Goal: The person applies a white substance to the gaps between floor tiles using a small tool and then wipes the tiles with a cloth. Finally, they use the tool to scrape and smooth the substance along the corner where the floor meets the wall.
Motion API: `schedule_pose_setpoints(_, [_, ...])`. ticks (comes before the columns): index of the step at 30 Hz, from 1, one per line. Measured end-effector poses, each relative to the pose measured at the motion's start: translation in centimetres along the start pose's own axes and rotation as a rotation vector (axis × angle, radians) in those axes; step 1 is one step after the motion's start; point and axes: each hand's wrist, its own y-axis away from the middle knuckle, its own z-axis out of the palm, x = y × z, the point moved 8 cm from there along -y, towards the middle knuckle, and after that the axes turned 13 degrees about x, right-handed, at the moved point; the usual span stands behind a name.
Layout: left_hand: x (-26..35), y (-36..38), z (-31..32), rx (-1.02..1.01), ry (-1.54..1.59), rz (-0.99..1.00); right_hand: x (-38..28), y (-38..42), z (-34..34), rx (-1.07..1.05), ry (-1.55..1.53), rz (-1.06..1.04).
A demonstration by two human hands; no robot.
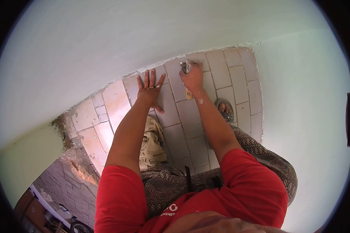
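My left hand (149, 93) lies on the tiled floor (175, 138) with its fingers spread, close to the base of the pale wall. There is nothing in it. Specks of white stuff show on its fingers. To its right, my right hand (193, 77) is closed around a scraper with a yellow handle end (189, 94). The metal, white-smeared front (184, 66) of the scraper points toward the seam of floor and wall. My fingers cover the middle of this tool. A white smear marks my right wrist.
Pale walls (303, 97) rise ahead and on the right. A sandaled foot (224, 110) is beside my right forearm. Beige cloth (151, 143) lies by my left forearm. A doorway at lower left shows paving (66, 186) and a wheel (79, 227).
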Motion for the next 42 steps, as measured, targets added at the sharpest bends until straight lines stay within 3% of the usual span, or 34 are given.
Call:
schedule_pose_setpoints(8, [0.1,-0.1,-0.2,-0.007,0.009,0.001,-3.3,0.4,-0.6,-0.247,0.198,-0.048])
schedule_pose_setpoints(14, [0.2,0.0,0.0,0.015,0.001,0.015,-4.2,-1.5,1.5,-0.302,0.306,-0.178])
schedule_pose_setpoints(27, [-0.1,-0.3,0.1,0.010,0.002,-0.004,-4.2,-0.3,1.4,-0.251,0.266,-0.193])
schedule_pose_setpoints(30, [0.1,0.0,0.2,0.018,-0.003,-0.004,-3.5,-0.7,1.0,-0.204,0.138,-0.174])
schedule_pose_setpoints(32, [-0.2,-0.4,0.0,0.009,0.007,-0.015,-0.2,-0.4,1.2,0.010,-0.109,-0.045])
schedule_pose_setpoints(33, [-0.3,-0.4,0.2,0.013,0.006,-0.012,0.0,-0.1,1.6,0.003,-0.103,-0.052])
schedule_pose_setpoints(35, [-0.1,-0.4,0.4,0.017,0.012,-0.007,3.2,0.7,1.9,0.114,-0.435,0.357])
schedule_pose_setpoints(39, [-0.2,-0.2,0.4,-0.009,0.001,-0.014,2.2,-1.8,0.3,0.167,-0.238,0.260])
schedule_pose_setpoints(42, [-0.1,-0.3,0.0,-0.013,0.003,-0.016,1.5,-3.1,1.3,0.018,-0.072,0.202])
